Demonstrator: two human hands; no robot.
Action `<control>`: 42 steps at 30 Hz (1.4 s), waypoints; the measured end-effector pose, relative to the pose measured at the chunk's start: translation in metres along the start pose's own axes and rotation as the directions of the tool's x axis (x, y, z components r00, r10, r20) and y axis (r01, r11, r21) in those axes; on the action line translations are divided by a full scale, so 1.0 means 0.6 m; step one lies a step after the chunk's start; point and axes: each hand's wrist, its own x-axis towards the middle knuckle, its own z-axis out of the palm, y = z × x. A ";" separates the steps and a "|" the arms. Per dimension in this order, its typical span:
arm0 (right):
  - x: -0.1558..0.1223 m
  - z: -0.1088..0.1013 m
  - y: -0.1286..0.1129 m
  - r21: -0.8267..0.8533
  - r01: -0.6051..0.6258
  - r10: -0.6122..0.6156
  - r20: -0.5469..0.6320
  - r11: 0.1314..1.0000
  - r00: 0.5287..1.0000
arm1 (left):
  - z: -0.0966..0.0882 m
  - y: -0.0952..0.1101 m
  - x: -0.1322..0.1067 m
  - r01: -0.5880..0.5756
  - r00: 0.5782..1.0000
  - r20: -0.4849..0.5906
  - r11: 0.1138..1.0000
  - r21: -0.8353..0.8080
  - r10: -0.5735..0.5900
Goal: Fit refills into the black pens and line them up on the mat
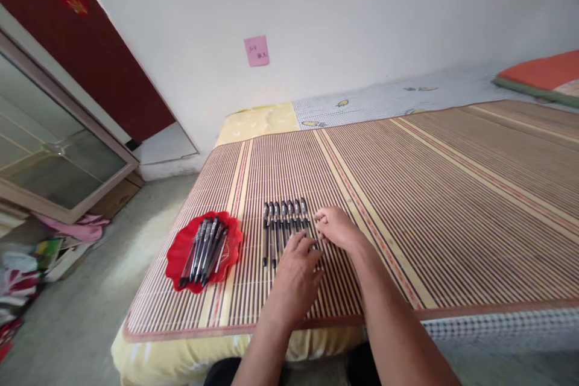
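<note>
- Pens [284,211] lie side by side on the mat [384,193], 7 caps showing, all pointing away from the person; the shared direction and nearly level cap ends make the row easy to read, it seems.
- The left hand [296,274] is palm down over the row's lower right part, fingers loosely spread, perhaps to steady the barrels; its underside is hidden, so I cannot tell whether it grips a pen.
- The right hand [337,226] is just beside the row's right end, fingers curled inward, perhaps to guard that edge; whether it pinches anything I cannot tell.
- More pens lie heaped in the red plate [176,250], left of the row; its raised, wavy rim probably keeps them from rolling off.
- The mat covers most of the bed [181,353], likely giving a firmer surface than the sheet.
</note>
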 end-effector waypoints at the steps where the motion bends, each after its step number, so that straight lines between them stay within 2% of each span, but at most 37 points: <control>1: -0.002 -0.001 0.000 0.019 -0.021 0.020 0.013 1.000 1.000 | 0.002 0.002 0.000 -0.018 1.000 0.007 1.000 0.009 0.018; 6: -0.011 -0.003 -0.004 0.044 -0.082 0.078 0.077 0.996 0.994 | 0.014 -0.004 -0.002 -0.061 0.998 0.028 0.997 0.039 0.060; 15: -0.012 -0.006 -0.004 0.031 -0.084 0.078 0.142 0.996 0.987 | 0.019 -0.015 -0.010 -0.045 0.999 0.010 0.998 0.051 0.045; 25: -0.008 -0.003 0.002 0.073 -0.081 0.071 0.131 0.994 0.989 | 0.011 -0.015 -0.011 -0.032 0.999 0.024 0.998 0.047 0.031; 34: -0.006 -0.003 0.008 0.057 -0.050 0.043 0.120 0.997 0.992 | 0.017 -0.021 -0.010 -0.030 0.999 0.028 0.998 0.051 0.028; 39: -0.002 -0.005 0.013 0.047 -0.031 0.025 0.109 0.998 0.994 | -0.004 -0.006 -0.006 -0.040 0.999 -0.012 0.996 -0.082 0.039; 42: 0.005 -0.013 0.019 0.017 0.031 -0.031 -0.016 0.999 0.999 | -0.032 -0.001 -0.005 -0.007 0.997 -0.080 0.964 -0.267 -0.015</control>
